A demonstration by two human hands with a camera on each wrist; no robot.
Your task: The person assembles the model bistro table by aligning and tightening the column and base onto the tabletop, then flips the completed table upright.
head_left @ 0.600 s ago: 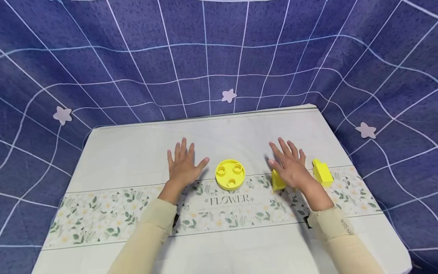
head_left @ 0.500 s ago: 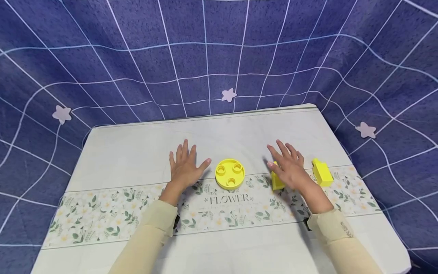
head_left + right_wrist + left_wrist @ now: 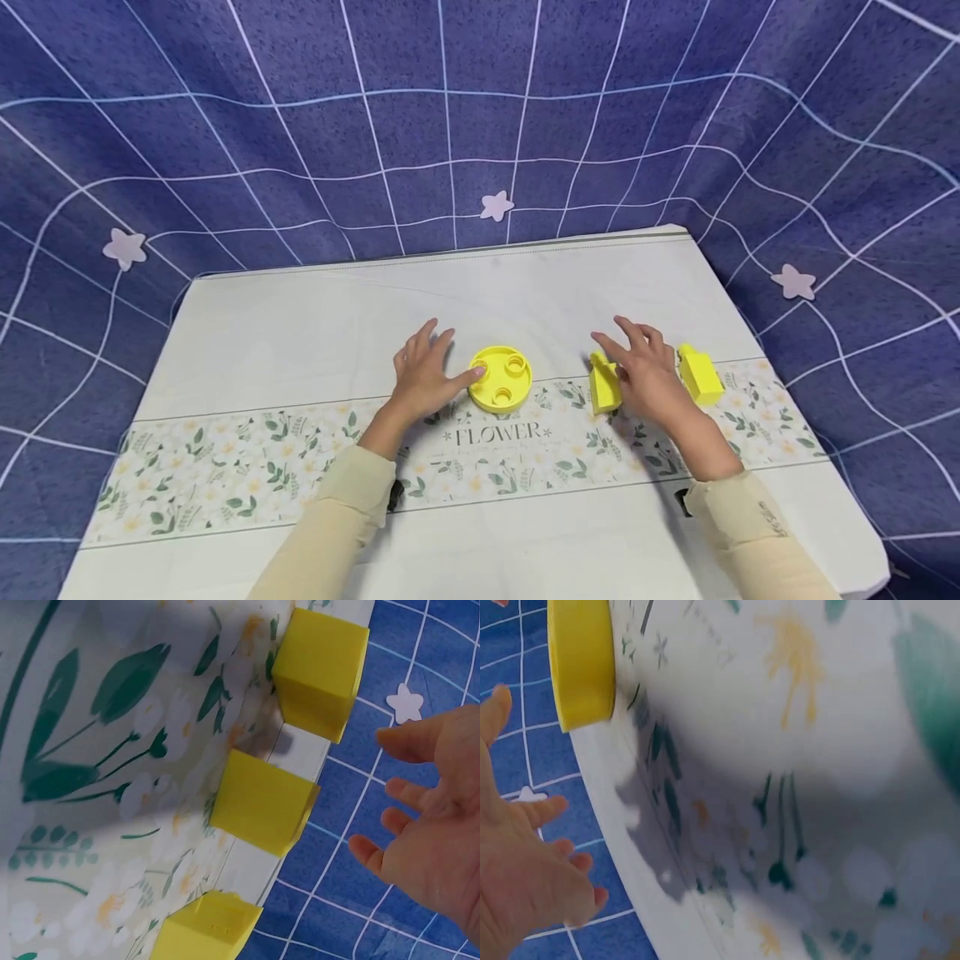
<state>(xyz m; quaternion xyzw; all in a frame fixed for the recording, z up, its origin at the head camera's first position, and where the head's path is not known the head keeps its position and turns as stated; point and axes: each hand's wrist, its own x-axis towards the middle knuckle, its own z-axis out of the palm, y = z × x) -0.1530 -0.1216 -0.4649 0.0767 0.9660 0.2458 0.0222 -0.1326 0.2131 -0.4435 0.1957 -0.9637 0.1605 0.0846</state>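
Note:
A round yellow disc [image 3: 504, 381] with three raised rings lies on the table cloth. My left hand [image 3: 422, 379] hovers at its left, fingers spread and thumb overlapping the disc's left edge in the head view. In the left wrist view that hand [image 3: 525, 874] holds nothing, below the disc's yellow side [image 3: 581, 667]. My right hand [image 3: 651, 375], fingers loosely bent and holding nothing, is over the yellow blocks. One block [image 3: 604, 390] shows left of it, another [image 3: 702, 379] right. The right wrist view shows a third block [image 3: 262, 802] between them, hidden by the hand from above.
A white cloth [image 3: 322, 333] with a floral band and the word FLOWER covers the table. Blue grid-patterned curtains [image 3: 300, 133] with pale stars enclose the back and sides. The table's far edge meets the curtain.
My left hand has moved right, bringing its thumb over the disc's edge. The right hand has shifted slightly right with its fingers more bent, uncovering more of the left block.

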